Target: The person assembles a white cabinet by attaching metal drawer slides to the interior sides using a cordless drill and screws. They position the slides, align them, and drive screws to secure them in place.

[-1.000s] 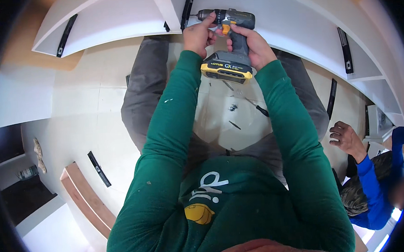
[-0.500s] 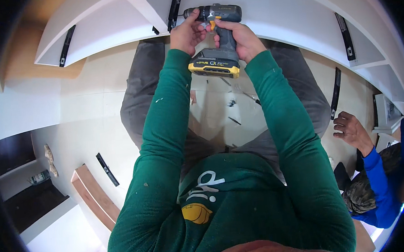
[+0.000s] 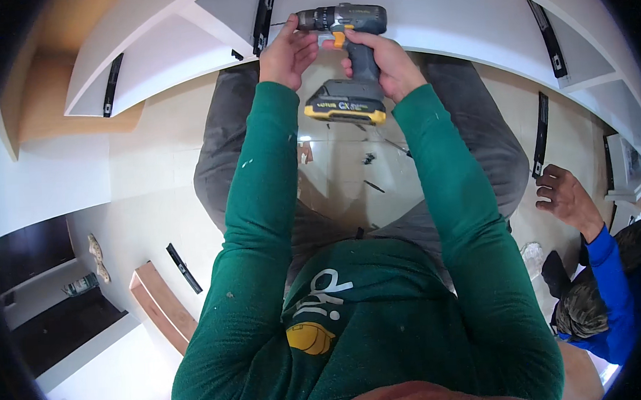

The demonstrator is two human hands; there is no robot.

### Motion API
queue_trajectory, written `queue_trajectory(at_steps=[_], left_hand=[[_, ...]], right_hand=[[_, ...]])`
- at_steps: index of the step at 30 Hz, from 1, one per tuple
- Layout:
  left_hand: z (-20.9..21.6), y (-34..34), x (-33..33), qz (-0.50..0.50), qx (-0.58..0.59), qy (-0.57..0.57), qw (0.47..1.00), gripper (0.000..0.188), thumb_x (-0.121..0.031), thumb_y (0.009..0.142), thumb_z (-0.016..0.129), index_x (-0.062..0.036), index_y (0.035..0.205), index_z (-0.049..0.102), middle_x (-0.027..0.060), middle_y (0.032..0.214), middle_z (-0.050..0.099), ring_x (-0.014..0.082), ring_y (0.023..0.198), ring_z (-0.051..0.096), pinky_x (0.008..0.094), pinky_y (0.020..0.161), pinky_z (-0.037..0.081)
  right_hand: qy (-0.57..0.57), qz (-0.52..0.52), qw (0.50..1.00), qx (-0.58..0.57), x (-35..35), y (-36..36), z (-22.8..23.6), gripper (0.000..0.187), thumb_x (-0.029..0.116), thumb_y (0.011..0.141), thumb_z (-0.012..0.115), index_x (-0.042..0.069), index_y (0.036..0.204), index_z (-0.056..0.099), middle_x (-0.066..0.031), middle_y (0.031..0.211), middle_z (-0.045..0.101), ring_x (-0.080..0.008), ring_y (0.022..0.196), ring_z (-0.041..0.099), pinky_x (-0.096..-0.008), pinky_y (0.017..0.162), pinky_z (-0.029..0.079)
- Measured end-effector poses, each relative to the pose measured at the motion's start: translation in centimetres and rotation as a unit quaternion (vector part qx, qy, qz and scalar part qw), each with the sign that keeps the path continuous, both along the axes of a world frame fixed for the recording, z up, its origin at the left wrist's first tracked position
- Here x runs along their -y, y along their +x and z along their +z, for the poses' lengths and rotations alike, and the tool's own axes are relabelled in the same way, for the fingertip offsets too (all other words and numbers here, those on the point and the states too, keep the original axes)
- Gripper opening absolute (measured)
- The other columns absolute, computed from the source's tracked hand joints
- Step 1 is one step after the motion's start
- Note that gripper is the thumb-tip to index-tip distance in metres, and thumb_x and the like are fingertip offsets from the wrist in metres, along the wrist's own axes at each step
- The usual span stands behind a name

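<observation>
A grey-and-yellow cordless drill [image 3: 360, 20] is held level in front of the white cabinet [image 3: 434, 13], its nose to the left. My right hand [image 3: 392, 64] is wrapped round its grip, above the yellow-edged battery. At the chuck, my left hand [image 3: 284, 57] pinches the nose between thumb and finger, the other fingers loosely curled. A thin bit sticks out left past those fingertips, towards a black drawer slide [image 3: 263, 25] upright on a cabinet panel. Whether the bit touches the slide I cannot tell.
Further black slides are on the cabinet's left panel [image 3: 113, 84] and right panel [image 3: 546, 36]. Screws [image 3: 368, 158] and a screwdriver [image 3: 396, 145] lie on the floor between my legs. At right, a co-worker's hand [image 3: 568, 198] touches a loose slide [image 3: 542, 134]. A wooden drawer part [image 3: 159, 302] lies left.
My left hand has slid leftward along the chuck to its front end. The view has shifted slightly; the drill stays in my right hand.
</observation>
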State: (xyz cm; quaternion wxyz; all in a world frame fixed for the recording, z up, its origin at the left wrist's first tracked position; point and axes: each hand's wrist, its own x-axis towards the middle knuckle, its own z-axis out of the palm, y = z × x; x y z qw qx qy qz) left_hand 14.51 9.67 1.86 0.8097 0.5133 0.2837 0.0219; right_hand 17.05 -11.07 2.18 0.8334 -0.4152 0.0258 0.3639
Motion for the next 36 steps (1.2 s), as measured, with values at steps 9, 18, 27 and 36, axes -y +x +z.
queue_trajectory(at_steps=[9, 18, 27, 36], left_hand=[[3.0, -5.0, 11.2, 0.031, 0.187, -0.125, 0.974, 0.029, -0.033, 0.109, 0.050, -0.0040, 0.108, 0.053, 0.0136, 0.103, 0.066, 0.0269, 0.102, 0.066, 0.0431, 0.093, 0.053], [3.3, -12.4, 14.6, 0.046, 0.175, -0.160, 0.970, 0.023, -0.030, 0.107, 0.054, -0.0064, 0.107, 0.054, 0.0122, 0.099, 0.067, 0.0296, 0.103, 0.069, 0.0432, 0.092, 0.055], [3.1, -17.3, 14.3, 0.091, 0.089, -0.300, 0.945, 0.032, -0.039, 0.099, 0.067, -0.0112, 0.093, 0.053, 0.0033, 0.081, 0.061, 0.0235, 0.082, 0.067, 0.0398, 0.072, 0.056], [0.8, -17.3, 14.2, 0.093, 0.041, -0.282, 0.954, 0.034, -0.036, 0.095, 0.073, -0.0121, 0.086, 0.050, 0.0032, 0.069, 0.057, 0.0230, 0.064, 0.064, 0.0409, 0.063, 0.055]], right_hand=[[0.010, -0.067, 0.998, 0.012, 6.9, -9.4, -0.5, 0.037, 0.030, 0.096, 0.071, -0.001, 0.114, 0.062, -0.0121, 0.087, 0.069, -0.0212, 0.062, 0.068, -0.0355, 0.058, 0.057], [-0.028, -0.148, 0.981, 0.120, 8.5, -17.1, -2.6, 0.034, 0.005, 0.093, 0.068, -0.001, 0.126, 0.060, -0.0139, 0.106, 0.072, -0.0196, 0.076, 0.070, -0.0345, 0.064, 0.059], [-0.102, -0.002, 0.980, 0.173, 10.5, -23.8, -3.4, 0.033, -0.001, 0.091, 0.069, -0.002, 0.123, 0.061, -0.0108, 0.104, 0.070, -0.0210, 0.091, 0.068, -0.0355, 0.086, 0.054], [-0.262, -0.020, 0.931, 0.252, 10.2, -25.6, -6.2, 0.025, -0.002, 0.092, 0.069, -0.001, 0.117, 0.066, -0.0081, 0.107, 0.071, -0.0170, 0.096, 0.068, -0.0327, 0.089, 0.053]])
